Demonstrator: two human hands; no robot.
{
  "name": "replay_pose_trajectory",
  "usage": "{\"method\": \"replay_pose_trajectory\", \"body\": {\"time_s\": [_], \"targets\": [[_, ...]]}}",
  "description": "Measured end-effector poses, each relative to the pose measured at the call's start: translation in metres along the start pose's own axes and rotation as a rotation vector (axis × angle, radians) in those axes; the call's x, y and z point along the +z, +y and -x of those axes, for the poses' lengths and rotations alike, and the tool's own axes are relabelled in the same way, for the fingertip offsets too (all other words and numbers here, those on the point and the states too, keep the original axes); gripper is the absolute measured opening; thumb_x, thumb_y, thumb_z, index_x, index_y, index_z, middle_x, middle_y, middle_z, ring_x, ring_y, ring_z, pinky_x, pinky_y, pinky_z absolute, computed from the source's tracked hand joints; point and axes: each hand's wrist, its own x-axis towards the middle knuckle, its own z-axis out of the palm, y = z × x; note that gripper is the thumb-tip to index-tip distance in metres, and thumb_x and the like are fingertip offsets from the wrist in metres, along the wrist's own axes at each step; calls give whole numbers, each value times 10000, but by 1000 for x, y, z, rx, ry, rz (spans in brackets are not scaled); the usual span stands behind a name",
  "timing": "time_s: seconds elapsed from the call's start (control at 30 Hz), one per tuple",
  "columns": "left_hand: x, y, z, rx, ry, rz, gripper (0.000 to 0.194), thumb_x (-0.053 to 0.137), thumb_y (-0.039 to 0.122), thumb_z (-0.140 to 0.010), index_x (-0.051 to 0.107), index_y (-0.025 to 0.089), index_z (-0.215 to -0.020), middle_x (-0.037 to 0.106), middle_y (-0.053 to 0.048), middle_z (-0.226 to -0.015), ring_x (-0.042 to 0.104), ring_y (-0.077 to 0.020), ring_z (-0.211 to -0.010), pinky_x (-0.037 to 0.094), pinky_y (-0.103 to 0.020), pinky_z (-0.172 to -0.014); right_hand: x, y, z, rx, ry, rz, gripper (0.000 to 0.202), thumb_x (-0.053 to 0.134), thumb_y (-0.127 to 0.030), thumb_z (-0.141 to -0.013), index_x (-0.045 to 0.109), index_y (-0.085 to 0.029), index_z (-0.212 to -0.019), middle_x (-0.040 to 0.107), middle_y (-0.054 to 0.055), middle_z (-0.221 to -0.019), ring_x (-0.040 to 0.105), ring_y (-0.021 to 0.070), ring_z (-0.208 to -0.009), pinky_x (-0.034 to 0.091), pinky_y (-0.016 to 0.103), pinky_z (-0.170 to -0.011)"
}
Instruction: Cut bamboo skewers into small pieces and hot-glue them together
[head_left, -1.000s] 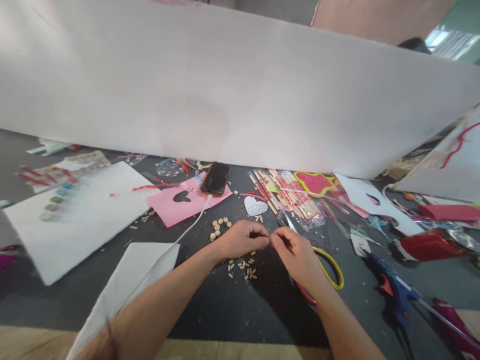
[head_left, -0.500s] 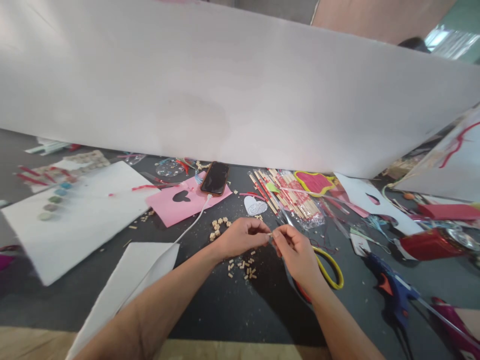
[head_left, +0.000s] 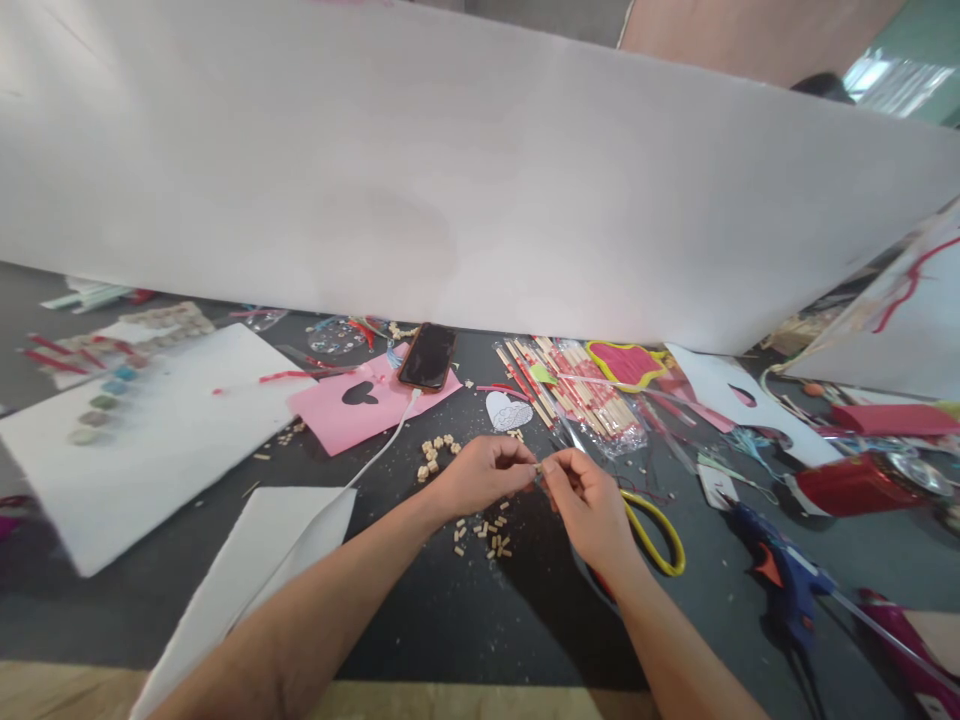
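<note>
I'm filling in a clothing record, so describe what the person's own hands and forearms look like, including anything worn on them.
The left hand and right hand are bare, with no gloves. The left forearm and right forearm show no sleeves, watch or bracelet. No ring can be made out.

Dark phone (head_left: 427, 356) on pink paper (head_left: 328, 410), white cable (head_left: 376, 457) plugged in, red can (head_left: 862, 484) sideways.

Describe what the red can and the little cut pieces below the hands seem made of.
Red can: probably metal with a shiny coloured finish, judging by its bright silvery end.
Little cut pieces: likely wood, matte and unpainted, from their pale tan colour.
</note>
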Motion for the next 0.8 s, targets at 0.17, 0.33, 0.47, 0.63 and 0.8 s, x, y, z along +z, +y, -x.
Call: {"method": "replay_pose_trajectory", "body": {"time_s": [0.17, 0.33, 0.47, 0.63, 0.8], "targets": [[0, -3, 0, 16, 8, -29, 171, 543, 290, -762, 622, 146, -715, 554, 30, -594, 465, -91, -539, 337, -194, -504, 1, 4, 0, 8, 3, 6, 216, 490, -404, -856, 542, -214, -767, 577, -15, -621, 517, 131, -524, 388, 227, -450], [-1, -3, -1, 22, 7, -54, 186, 543, 304, -769, 618, 144, -712, 559, 22, -604, 465, -95, -553, 342, -196, -510, 1, 5, 0, 9, 1, 11, 227, 481, -412, -861, 541, -214, -767, 587, -13, -636, 529, 132, -535, 399, 226, -463], [-1, -4, -1, 20, 5, -71, 205, 536, 325, -774, 622, 144, -731, 565, 15, -601, 470, -100, -551, 342, -199, -505, 1, 4, 0, 6, 4, 19, 231, 480, -415, -859, 546, -213, -768, 591, -11, -626, 536, 136, -530, 397, 226, -452], [-1, -3, -1, 16, -3, -87, 213, 528, 337, -778, 625, 153, -729, 585, 10, -619, 490, -107, -566, 360, -201, -519, 1, 6, -1, -2, 2, 33, 237, 474, -415, -862, 547, -210, -768, 583, -9, -607, 538, 138, -529, 398, 226, -447], [-3, -1, 0, 29, 8, -94, 196, 535, 311, -769, 618, 157, -683, 586, 15, -609, 495, -106, -572, 363, -198, -532, 1, 11, -3, -15, -20, 65, 257, 446, -436, -878, 541, -212, -793, 585, -12, -622, 544, 140, -533, 426, 233, -475]]}}
